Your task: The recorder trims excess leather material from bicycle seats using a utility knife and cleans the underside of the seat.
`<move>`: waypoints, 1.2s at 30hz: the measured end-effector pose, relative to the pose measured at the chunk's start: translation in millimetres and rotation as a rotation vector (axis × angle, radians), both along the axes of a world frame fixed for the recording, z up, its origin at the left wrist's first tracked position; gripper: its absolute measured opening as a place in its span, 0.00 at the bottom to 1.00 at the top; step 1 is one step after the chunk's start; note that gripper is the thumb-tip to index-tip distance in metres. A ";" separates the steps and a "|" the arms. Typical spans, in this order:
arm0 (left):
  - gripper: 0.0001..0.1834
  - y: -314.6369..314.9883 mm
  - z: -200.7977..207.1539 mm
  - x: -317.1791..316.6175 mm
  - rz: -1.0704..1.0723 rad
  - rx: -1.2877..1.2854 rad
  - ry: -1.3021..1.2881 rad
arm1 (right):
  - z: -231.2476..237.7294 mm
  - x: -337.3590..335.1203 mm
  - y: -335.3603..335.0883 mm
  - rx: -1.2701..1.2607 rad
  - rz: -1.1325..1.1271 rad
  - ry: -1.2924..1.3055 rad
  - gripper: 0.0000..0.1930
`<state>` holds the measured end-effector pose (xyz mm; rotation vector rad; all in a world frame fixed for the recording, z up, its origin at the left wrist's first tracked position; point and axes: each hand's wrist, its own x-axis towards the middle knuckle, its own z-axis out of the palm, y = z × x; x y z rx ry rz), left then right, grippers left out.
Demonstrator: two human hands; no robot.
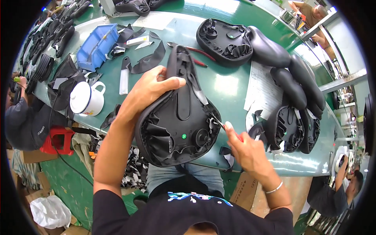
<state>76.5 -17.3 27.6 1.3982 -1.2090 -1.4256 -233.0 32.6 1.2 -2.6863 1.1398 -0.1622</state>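
A black bicycle saddle [184,113] is held underside up in front of me, its narrow nose pointing away and its wide rear towards my body. My left hand [156,84] is closed round the saddle's left edge near the nose, thumb over the rim. Gathered black cover material [156,137] folds inward along the rear rim. In my right hand [248,150] is a red-handled metal tool [218,120]. Its tip meets the cover edge on the saddle's right side; the fingers hide most of the handle, so its exact kind is unclear.
Red-handled pincers [196,51] and a utility knife [124,74] lie on the green table [225,82]. A white enamel mug [87,100] and blue bin [97,47] stand left. Other saddles [225,41] lie far and right, among black offcuts. Other people work around the table.
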 end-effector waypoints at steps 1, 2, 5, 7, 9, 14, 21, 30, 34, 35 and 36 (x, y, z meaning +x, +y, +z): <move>0.28 7.3 -2.9 -1.6 0.094 0.009 0.055 | -4.2 3.0 11.6 0.000 0.000 0.003 0.34; 0.26 15.2 -4.4 -2.8 0.189 0.019 0.110 | -7.6 9.4 23.5 0.017 -0.084 -0.025 0.35; 0.25 45.8 -8.2 -6.3 0.350 0.038 0.134 | -5.0 30.9 52.9 0.143 -0.252 -0.076 0.37; 0.27 64.7 -6.2 -11.9 0.460 0.048 0.158 | -7.3 31.0 76.8 0.162 -0.331 -0.198 0.36; 0.28 79.2 -10.0 -14.8 0.550 -0.001 0.176 | 2.3 26.7 88.5 0.224 -0.366 -0.109 0.33; 0.25 97.6 -12.7 -22.5 0.611 -0.051 0.215 | -10.5 23.8 50.7 0.016 -0.370 -0.740 0.31; 0.25 107.6 -33.1 -29.0 0.671 -0.216 0.244 | -0.7 68.9 -30.1 0.450 -0.420 -0.992 0.26; 0.19 51.0 -16.3 -58.8 0.052 -0.746 -0.851 | 14.8 58.0 -35.5 0.621 -0.460 -1.307 0.27; 0.13 7.3 -28.2 -80.8 -0.245 -0.761 -0.969 | 35.7 48.8 -31.6 0.434 -0.303 -0.789 0.31; 0.12 1.4 -40.3 -78.9 -0.212 -0.773 -0.885 | 39.1 37.9 -29.9 0.382 -0.284 -0.697 0.33; 0.12 -2.5 -43.6 -79.0 -0.224 -0.776 -0.872 | 34.1 17.8 -28.5 0.383 -0.365 -0.631 0.32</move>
